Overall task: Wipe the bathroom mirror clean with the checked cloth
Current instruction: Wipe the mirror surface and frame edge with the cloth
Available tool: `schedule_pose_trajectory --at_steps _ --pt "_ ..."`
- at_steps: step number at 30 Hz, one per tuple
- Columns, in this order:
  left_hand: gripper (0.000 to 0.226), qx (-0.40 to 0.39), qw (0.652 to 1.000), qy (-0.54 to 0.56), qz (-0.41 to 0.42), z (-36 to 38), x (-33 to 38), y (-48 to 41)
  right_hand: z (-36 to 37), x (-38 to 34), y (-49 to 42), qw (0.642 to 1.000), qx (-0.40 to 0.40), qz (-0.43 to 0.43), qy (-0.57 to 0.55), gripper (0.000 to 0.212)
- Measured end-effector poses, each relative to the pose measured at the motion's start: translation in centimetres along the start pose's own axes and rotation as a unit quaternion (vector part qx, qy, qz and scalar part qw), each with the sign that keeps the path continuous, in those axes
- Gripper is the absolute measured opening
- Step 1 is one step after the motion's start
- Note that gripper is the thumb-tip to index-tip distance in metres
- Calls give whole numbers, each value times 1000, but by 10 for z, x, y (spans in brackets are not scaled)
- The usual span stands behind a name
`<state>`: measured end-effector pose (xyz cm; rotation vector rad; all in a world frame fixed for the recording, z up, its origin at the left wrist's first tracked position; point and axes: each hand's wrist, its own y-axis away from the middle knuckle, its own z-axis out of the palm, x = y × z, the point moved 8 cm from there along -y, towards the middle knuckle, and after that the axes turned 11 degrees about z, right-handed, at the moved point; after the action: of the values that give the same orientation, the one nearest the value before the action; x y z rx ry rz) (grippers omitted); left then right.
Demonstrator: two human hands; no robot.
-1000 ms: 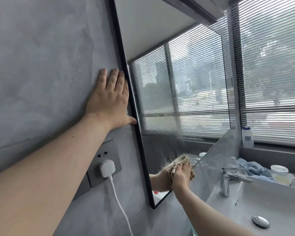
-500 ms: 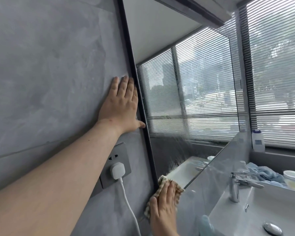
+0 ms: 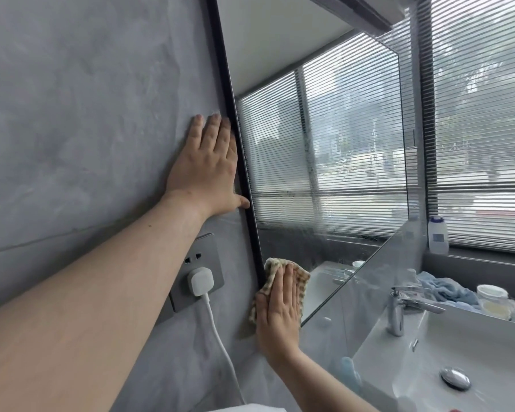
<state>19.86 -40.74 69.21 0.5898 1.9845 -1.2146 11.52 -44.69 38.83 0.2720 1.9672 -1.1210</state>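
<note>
The black-framed mirror (image 3: 324, 144) hangs on the grey wall and reflects the window blinds. Smears and droplets show on its lower glass. My right hand (image 3: 280, 313) lies flat with straight fingers on the beige checked cloth (image 3: 275, 267), pressing it against the mirror's lower left corner. My left hand (image 3: 208, 171) rests flat on the wall beside the mirror's left frame, thumb touching the frame.
A grey wall socket (image 3: 202, 260) with a white plug (image 3: 202, 281) and cable sits left of the mirror's corner. Below right are the white sink (image 3: 473, 346), a chrome tap (image 3: 399, 307), a blue towel (image 3: 446, 288), a jar (image 3: 492, 298) and a white bottle (image 3: 438, 234).
My right hand slid the cloth leftward along the mirror's lower glass to the lower left corner, and now sits slightly higher there. My left hand stays on the wall.
</note>
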Motion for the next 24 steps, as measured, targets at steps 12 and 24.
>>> schedule_pose_trajectory --at_steps 12,24 --pt "130 0 1000 13 -3 -1 0 2 7 28 24 1000 -10 6 16 73" --pt "130 -1 1000 12 -5 0 0 -1 -24 -60 -43 998 0 -53 30 66"
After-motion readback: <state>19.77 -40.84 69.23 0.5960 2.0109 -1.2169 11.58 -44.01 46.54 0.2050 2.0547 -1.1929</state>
